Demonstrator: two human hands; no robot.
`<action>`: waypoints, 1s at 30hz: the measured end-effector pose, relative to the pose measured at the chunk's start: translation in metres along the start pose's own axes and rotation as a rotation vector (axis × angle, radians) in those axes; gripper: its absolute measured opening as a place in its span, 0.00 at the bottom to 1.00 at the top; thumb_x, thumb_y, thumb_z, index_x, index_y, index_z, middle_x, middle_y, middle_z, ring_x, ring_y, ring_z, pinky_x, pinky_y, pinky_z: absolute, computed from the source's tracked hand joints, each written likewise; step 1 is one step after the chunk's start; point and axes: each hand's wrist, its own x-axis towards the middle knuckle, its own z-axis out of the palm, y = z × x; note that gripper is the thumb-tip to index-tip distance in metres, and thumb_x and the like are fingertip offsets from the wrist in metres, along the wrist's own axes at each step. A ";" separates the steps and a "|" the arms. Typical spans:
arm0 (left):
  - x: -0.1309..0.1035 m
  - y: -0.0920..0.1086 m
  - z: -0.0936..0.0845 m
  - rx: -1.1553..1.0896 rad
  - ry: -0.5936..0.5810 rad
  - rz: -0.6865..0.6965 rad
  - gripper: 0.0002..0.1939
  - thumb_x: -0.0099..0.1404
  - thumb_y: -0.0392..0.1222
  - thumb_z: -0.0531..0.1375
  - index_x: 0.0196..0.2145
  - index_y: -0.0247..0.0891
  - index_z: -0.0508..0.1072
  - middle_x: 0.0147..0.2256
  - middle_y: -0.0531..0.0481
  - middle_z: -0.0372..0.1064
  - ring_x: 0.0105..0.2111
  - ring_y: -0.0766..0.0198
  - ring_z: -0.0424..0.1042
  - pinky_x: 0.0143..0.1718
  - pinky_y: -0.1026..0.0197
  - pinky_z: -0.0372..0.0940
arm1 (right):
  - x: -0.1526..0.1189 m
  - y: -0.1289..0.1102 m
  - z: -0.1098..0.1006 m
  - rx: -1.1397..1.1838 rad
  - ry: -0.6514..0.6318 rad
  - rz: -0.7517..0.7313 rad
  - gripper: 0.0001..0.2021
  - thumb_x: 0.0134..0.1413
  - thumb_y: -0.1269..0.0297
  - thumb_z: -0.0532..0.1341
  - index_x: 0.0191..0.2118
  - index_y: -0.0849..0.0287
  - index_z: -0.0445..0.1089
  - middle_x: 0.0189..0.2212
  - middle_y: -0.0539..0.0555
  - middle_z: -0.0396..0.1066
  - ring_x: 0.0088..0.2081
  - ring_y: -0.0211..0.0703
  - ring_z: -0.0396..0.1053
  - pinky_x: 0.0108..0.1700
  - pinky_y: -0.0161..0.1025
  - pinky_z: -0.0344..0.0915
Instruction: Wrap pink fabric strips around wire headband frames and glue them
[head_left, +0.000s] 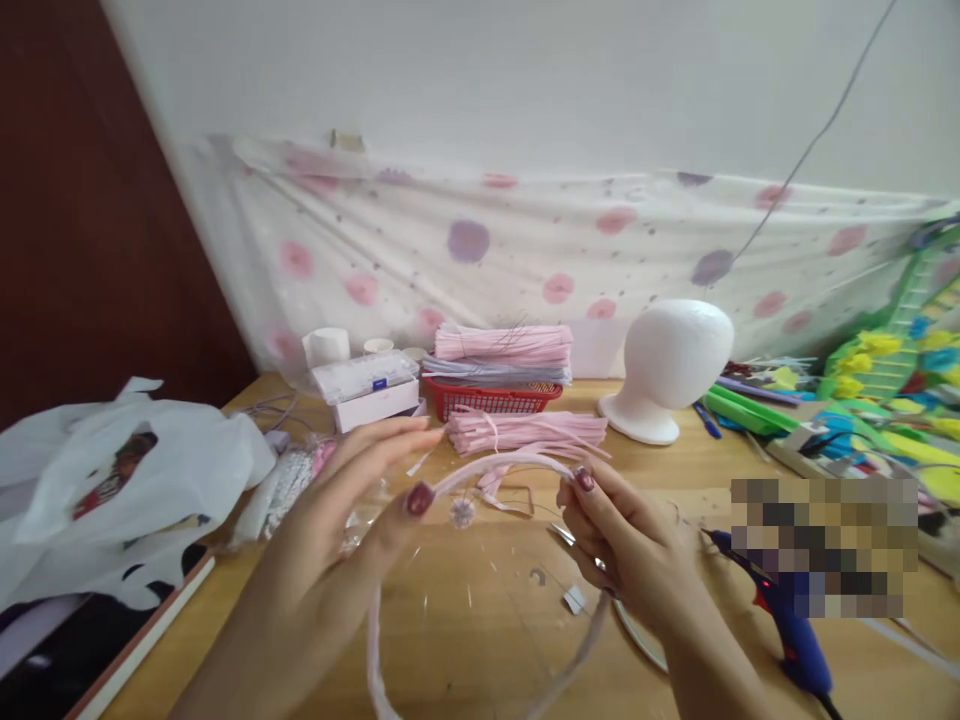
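A pale pink fabric-wrapped hoop (517,460) arcs between my hands above the table, its lower sides hanging towards me. My right hand (626,540) pinches its upper right part between thumb and fingers. My left hand (337,520) is open at its upper left, fingers stretched forward and thumb apart, close to the band; whether it touches is unclear. Part of the hoop is hidden behind this hand. Beyond the hoop lies a small sparkly round ornament (463,513). Scissors (564,537) lie partly hidden by my right hand.
Bundled pink strips (525,432) lie before a red basket (487,400) holding more strips. A white foam head (675,360) stands at the back right. A blue glue gun (795,630) is at right. White plastic bags (150,480) and a white box (375,402) are at left.
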 end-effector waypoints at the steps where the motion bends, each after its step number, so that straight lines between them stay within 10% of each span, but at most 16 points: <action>1: 0.012 0.007 0.008 0.140 -0.111 0.039 0.13 0.61 0.49 0.70 0.42 0.44 0.83 0.57 0.46 0.73 0.63 0.51 0.65 0.61 0.64 0.60 | -0.001 0.002 0.000 -0.010 -0.009 0.000 0.23 0.60 0.39 0.61 0.31 0.55 0.61 0.19 0.38 0.44 0.18 0.28 0.37 0.15 0.25 0.42; 6: 0.034 0.009 0.031 0.199 -0.306 -0.074 0.21 0.69 0.59 0.58 0.43 0.43 0.84 0.55 0.45 0.75 0.58 0.53 0.71 0.62 0.59 0.62 | 0.000 0.011 0.000 -0.039 -0.014 0.002 0.22 0.63 0.40 0.59 0.33 0.55 0.62 0.18 0.39 0.46 0.17 0.27 0.38 0.15 0.25 0.39; 30: 0.011 0.000 0.041 0.186 -0.208 0.025 0.08 0.60 0.41 0.68 0.38 0.45 0.85 0.48 0.44 0.75 0.57 0.50 0.69 0.60 0.52 0.63 | -0.007 0.009 0.001 -0.093 0.063 0.029 0.23 0.60 0.39 0.60 0.32 0.56 0.65 0.18 0.39 0.45 0.16 0.27 0.39 0.16 0.27 0.40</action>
